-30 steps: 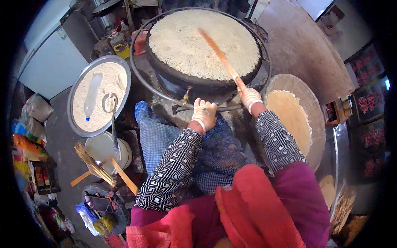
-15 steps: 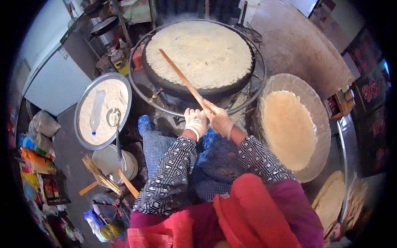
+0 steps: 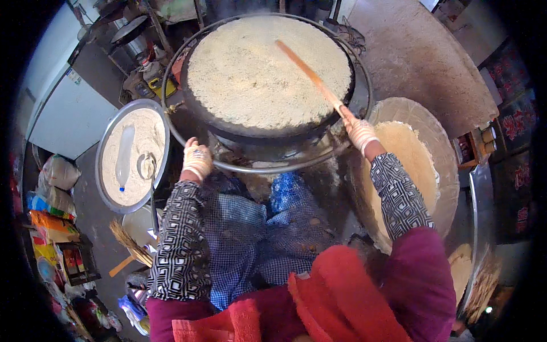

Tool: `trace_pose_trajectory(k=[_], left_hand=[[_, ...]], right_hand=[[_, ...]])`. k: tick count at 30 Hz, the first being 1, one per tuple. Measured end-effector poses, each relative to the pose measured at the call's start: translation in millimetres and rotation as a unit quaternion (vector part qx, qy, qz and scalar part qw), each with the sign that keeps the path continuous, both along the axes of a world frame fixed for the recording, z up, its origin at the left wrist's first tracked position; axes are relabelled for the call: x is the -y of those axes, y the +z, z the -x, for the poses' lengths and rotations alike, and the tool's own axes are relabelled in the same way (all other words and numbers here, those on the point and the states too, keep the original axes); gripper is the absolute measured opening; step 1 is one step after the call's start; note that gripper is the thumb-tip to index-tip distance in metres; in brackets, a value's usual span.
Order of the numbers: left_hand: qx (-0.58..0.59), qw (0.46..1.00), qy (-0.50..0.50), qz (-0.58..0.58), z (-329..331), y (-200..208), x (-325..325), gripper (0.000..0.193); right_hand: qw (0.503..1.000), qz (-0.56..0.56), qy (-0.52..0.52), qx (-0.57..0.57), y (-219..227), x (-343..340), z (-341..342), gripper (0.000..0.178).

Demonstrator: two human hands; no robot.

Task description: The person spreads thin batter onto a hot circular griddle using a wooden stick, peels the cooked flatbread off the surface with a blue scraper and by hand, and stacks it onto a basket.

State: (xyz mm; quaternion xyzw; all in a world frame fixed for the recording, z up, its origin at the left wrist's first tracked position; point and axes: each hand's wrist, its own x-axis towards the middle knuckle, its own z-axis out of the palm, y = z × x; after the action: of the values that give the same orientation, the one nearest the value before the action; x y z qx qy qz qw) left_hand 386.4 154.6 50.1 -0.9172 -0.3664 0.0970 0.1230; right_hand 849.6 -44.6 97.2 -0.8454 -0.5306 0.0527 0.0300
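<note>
My right hand (image 3: 362,135), in a pale glove, is closed round the lower end of a long flat wooden stick (image 3: 309,73). The stick slants up and left over a large round griddle (image 3: 256,130). A cream-coloured, grainy layer of batter (image 3: 256,68) covers the griddle's top, with darker patches near its front. My left hand (image 3: 197,161), also gloved, is curled over the front left of the metal ring (image 3: 273,170) that circles the griddle. Its fingers are partly hidden.
Left stands a metal basin (image 3: 102,171) of pale flour with a clear bottle (image 3: 125,157) and a ladle (image 3: 147,165). A bucket and a straw brush (image 3: 128,242) sit below it. At right are a lined basket (image 3: 447,188) with a tan layer inside and a broad brown board (image 3: 421,68).
My hands have moved apart: the right went up and right with the stick, the left went left to the ring. The stick's far end has swung right across the griddle.
</note>
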Motion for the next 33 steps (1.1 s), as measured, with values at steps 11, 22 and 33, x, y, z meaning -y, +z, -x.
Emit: trace_pose_trajectory(k=[11,22,33], left_hand=[[-0.110,0.989,-0.044,-0.083,66,-10,-124,0.020],[-0.151,0.987,0.015,0.052,11,27,-40,0.018],[0.391,0.871,0.147,0.258,-103,14,290,0.021]], right_hand=[[0.987,-0.031,-0.157,0.007,7,-73,-96,0.045],[0.949,-0.174,-0.078,-0.251,0,62,53,0.060],[0.612,0.105,0.081,-0.780,107,105,307,0.047]])
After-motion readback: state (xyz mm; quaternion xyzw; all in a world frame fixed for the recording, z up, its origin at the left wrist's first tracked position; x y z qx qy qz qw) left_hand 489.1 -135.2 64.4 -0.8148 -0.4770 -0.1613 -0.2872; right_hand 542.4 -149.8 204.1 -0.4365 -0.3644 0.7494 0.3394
